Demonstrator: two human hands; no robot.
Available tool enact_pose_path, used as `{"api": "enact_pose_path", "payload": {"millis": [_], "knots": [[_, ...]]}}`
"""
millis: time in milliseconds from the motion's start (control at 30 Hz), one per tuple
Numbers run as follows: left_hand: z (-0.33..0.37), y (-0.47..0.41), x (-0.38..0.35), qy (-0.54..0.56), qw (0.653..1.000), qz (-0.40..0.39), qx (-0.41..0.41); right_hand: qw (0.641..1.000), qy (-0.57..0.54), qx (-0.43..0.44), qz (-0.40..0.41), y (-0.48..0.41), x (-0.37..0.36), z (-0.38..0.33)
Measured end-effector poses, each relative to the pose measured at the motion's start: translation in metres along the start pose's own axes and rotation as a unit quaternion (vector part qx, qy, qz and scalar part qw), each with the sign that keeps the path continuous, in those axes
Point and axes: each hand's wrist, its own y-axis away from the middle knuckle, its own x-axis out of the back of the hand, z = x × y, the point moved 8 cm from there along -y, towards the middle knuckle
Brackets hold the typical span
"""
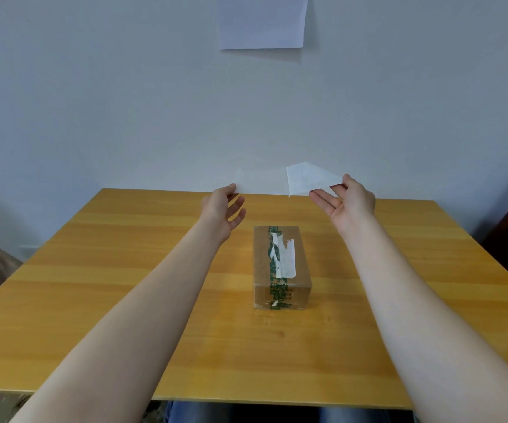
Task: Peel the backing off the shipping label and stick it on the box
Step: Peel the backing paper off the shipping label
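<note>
Two bare forearms reached from 6 o'clock over the wooden counter [124, 300]. Between them stood the cardboard box [281, 267], near the counter's middle, resting flat with its long axis running 6 to 12 o'clock and a short end facing the person. Green printed tape [274, 264] and a torn white strip ran along its top on that same axis. Bare wood lay open around it toward 9, 3 and 6 o'clock, and every counter edge was well apart from it.

Beyond the box at 12 o'clock, both hands were raised over the far edge. The left hand [222, 209] pinched a pale sheet [259, 183] between thumb and forefinger, its other fingers loosely spread; the sheet stretched toward 3 o'clock. The right hand [346, 203] pinched a corner of a white sheet [307, 178] that pointed toward 9 o'clock, its lower fingers straight. I could not tell which sheet was label and which was backing, nor whether they touched.

Farther off, a paper [262, 22] hung on the wall.
</note>
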Motion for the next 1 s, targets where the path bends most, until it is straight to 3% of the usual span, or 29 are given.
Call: {"api": "enact_pose_path", "payload": {"millis": [1000], "knots": [[-0.002, -0.009, 0.023, 0.04, 0.998, 0.052, 0.011, 1.0, -0.004, -0.008, 0.002, -0.001, 0.0, 0.006]]}}
